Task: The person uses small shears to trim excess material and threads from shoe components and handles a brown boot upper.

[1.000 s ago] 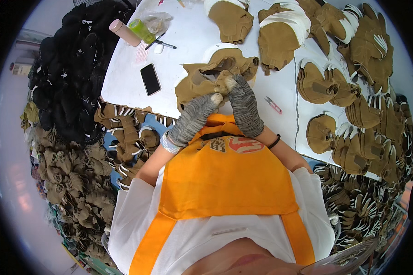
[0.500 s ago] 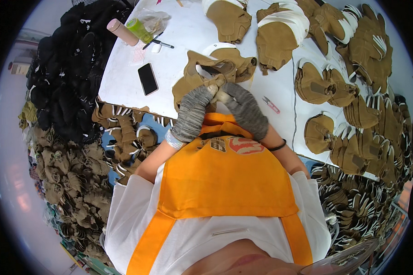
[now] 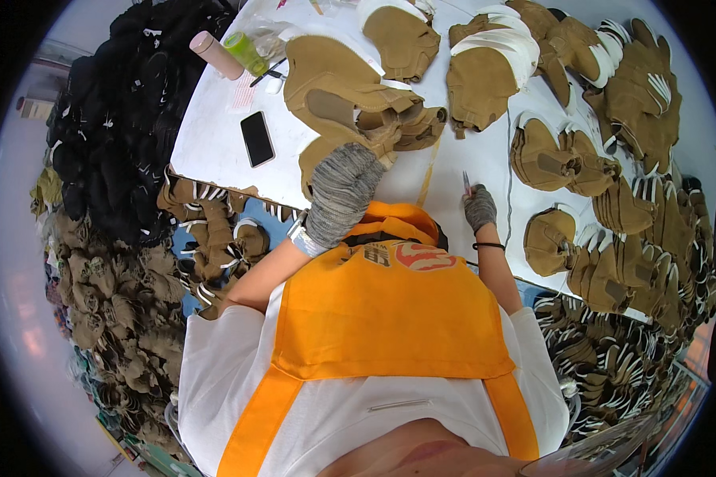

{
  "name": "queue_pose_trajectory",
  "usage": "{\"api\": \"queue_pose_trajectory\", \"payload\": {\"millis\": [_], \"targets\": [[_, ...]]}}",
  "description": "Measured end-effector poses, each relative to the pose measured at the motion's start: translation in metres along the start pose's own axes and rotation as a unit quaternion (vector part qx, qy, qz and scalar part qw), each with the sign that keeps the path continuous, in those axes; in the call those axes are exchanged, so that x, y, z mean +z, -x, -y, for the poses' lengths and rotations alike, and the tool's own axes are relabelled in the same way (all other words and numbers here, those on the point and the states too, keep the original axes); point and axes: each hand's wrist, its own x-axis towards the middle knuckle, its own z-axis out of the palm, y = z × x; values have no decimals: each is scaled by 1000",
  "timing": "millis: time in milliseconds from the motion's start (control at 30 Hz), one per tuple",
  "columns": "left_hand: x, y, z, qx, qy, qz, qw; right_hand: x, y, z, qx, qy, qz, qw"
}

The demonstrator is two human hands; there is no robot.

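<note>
A brown fabric cap (image 3: 322, 67) lies on the white table (image 3: 445, 155), its crown spread away from me and its back opening toward me. My left hand (image 3: 344, 191), in a grey knit glove, is closed on the strap edge of this cap. Another brown cap (image 3: 426, 131) lies partly under it on the right. My right hand (image 3: 480, 210), also gloved, is at the table's front right, closed around a small pair of thread snips (image 3: 466, 183) whose tips point away from me. The fingertips of my left hand are partly hidden behind its knuckles.
A phone (image 3: 257, 139), a pink bottle (image 3: 215, 54), a green cup (image 3: 245, 52) and a pen (image 3: 267, 73) sit at the left. Stacked brown caps (image 3: 545, 151) with white brims line the right side. A black heap (image 3: 111, 143) rises left of the table.
My hands have parted. The right hand moved right and picked up the snips from the table. The cap in my left hand has swung out farther, spreading over the table.
</note>
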Motion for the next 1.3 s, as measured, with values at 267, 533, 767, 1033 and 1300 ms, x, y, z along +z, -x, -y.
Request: {"api": "queue_pose_trajectory", "payload": {"millis": [267, 533, 767, 1033, 1300], "targets": [[28, -27, 2, 148, -55, -20, 987, -98, 70, 131, -101, -590, 67, 798], [62, -41, -10, 104, -58, 47, 992, -120, 105, 189, -274, -390, -138, 868], [68, -40, -24, 145, -86, 80, 982, -132, 107, 188, -217, -401, -117, 882], [71, -40, -21, 181, -116, 80, 973, -129, 101, 179, -220, -317, -173, 906], [74, -34, -14, 185, -97, 71, 975, -136, 104, 185, -234, -274, -194, 912]]}}
